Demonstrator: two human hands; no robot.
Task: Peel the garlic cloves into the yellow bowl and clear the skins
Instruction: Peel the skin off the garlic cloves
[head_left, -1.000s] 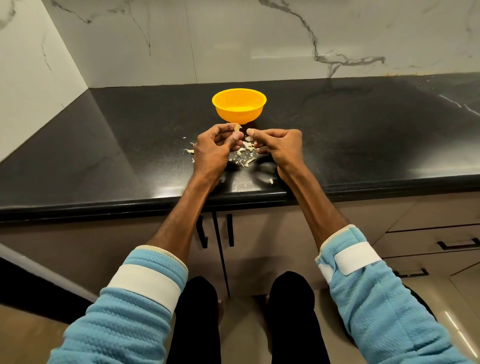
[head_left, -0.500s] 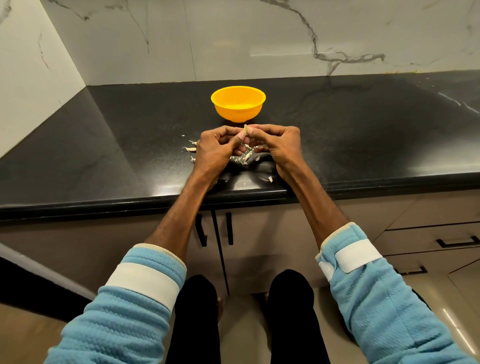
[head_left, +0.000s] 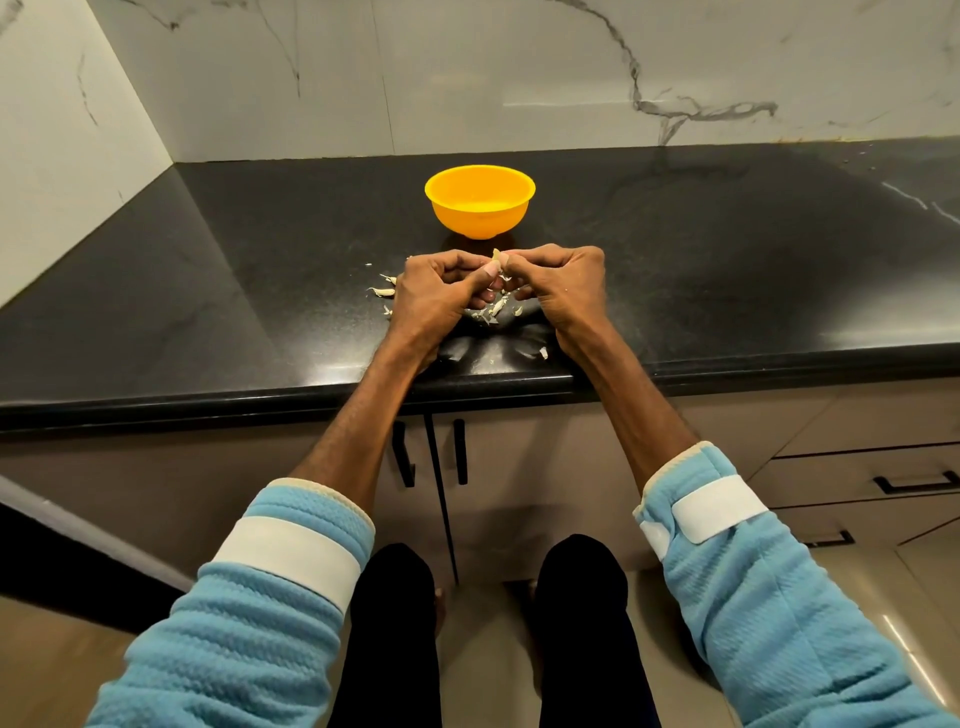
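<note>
Your left hand (head_left: 436, 291) & right hand (head_left: 561, 283) meet fingertip to fingertip, both pinching one garlic clove (head_left: 496, 254) just above the surface (head_left: 260, 291). Skins (head_left: 493, 309) lie scattered under & left of the hands, one bit near the front edge. Yellow bowl (head_left: 480, 221) stands upright just beyond, not touching them. Dark surface runs wide to both sides; wall (head_left: 467, 78) sits well behind the bowl.

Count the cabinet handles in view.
4. Left door handle and right door handle side by side at centre; upper drawer handle at far right; lower drawer handle beneath it, by the right sleeve. Others may be hidden.
</note>
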